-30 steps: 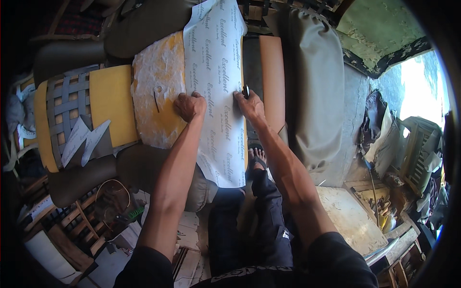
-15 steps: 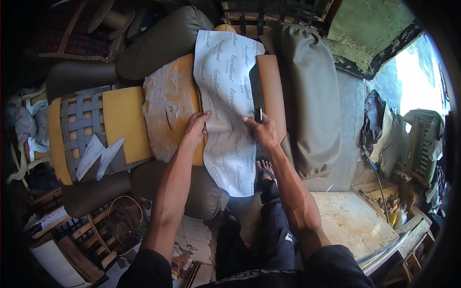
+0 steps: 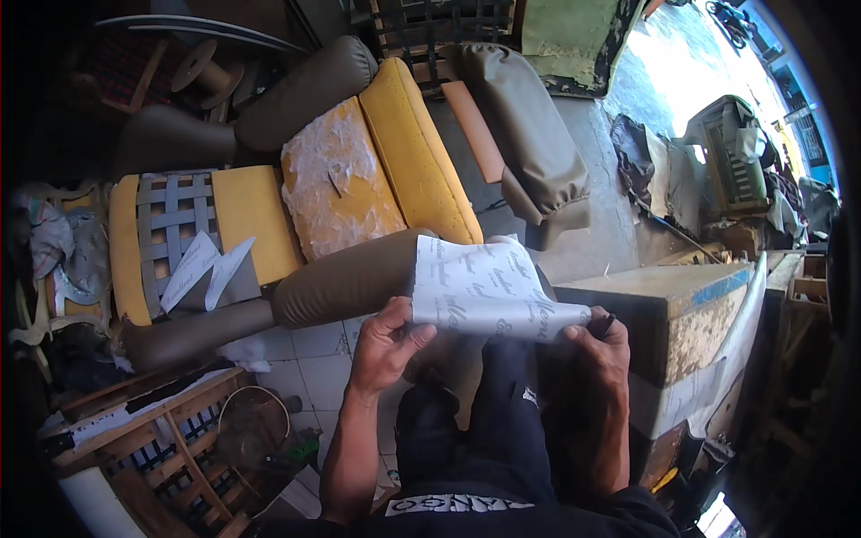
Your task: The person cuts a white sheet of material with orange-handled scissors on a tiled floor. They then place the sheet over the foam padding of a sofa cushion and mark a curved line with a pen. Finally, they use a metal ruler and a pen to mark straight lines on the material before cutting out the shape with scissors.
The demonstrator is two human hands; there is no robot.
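Note:
A sheet of upholstery vinyl (image 3: 489, 278), its white backing covered in grey print, hangs in front of my body, bent over near my hands. My left hand (image 3: 387, 351) pinches its near left corner between thumb and fingers. The near right corner is gripped by my right hand (image 3: 603, 350), where a small dark tool, too small to name, also sticks out. Beyond the sheet lies a partly stripped sofa. It has a yellow foam block (image 3: 417, 148), a foam seat with white glue-like residue (image 3: 327, 175) and a brown padded armrest (image 3: 350, 280) close to the sheet's left edge.
To the right stands a worn wooden box-like bench (image 3: 664, 309). A brown covered cushion (image 3: 525, 117) and an orange-brown roll (image 3: 473, 130) lie ahead. Grey webbing (image 3: 166, 215) with vinyl offcuts (image 3: 229, 273) is at left, and a slatted wooden frame (image 3: 179, 439) is lower left.
Both hands have drawn the vinyl sheet off the sofa and toward my body, to the right. It is now bent over, and the yellow foam block behind it shows. The view has shifted too.

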